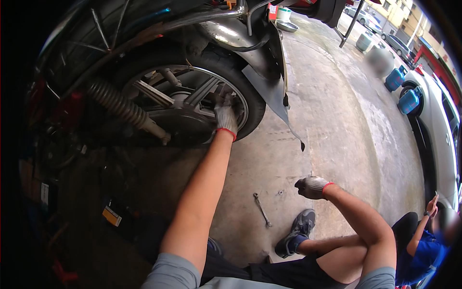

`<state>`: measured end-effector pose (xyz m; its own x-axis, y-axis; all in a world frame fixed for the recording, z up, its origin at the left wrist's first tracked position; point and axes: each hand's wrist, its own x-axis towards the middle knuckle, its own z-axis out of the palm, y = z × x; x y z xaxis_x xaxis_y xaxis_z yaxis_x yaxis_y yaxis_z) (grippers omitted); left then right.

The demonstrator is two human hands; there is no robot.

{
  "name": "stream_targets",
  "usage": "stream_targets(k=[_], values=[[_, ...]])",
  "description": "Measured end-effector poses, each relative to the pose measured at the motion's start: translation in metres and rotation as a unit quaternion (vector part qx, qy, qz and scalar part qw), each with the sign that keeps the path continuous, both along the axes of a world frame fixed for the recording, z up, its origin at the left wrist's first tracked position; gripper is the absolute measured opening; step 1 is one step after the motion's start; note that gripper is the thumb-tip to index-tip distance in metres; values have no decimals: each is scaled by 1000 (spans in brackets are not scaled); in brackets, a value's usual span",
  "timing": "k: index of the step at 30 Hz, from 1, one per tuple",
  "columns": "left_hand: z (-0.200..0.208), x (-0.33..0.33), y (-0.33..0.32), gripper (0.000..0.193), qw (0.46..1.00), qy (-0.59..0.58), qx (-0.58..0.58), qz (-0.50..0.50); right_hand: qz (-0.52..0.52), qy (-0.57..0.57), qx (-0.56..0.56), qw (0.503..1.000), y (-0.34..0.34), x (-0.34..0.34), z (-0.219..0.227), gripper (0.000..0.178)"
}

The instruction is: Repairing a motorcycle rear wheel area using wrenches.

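Note:
My left hand (226, 114), in a grey-white knitted glove with a red cuff, is at the rear wheel (244, 86) of a motorcycle. Its dark-coated fingers reach in beside a spoke and curl at the inner rim; their tips are partly lost in shadow. Out over the concrete, apart from the wheel, my right hand (313, 187) wears a matching glove. Those fingers are curled together, and whatever may be between them is too small or hidden to name. A combination wrench (262, 210) lies on the floor between my arms, with a small metal part (281, 192) near it.
A coil-spring shock absorber (118, 106) stands left of the wheel hub, and a grey mud flap (269, 94) hangs behind the tyre. At right are blue gas cylinders (409, 101), a white car (440, 115) and a seated person in blue (428, 255). A dark box with a yellow label (111, 216) sits lower left.

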<state>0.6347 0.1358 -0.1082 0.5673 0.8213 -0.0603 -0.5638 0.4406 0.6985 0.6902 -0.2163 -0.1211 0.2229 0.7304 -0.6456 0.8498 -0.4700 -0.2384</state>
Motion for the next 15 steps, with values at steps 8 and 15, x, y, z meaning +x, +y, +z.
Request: stream_targets(k=[8,15], values=[[-6,9,17,19,990,130,61,11,-5,-1,44,999,-5,0,-5,30],[-8,-1,6,27,988,123,89,-5,-2,-3,30,1000,-2,1,-4,29]])
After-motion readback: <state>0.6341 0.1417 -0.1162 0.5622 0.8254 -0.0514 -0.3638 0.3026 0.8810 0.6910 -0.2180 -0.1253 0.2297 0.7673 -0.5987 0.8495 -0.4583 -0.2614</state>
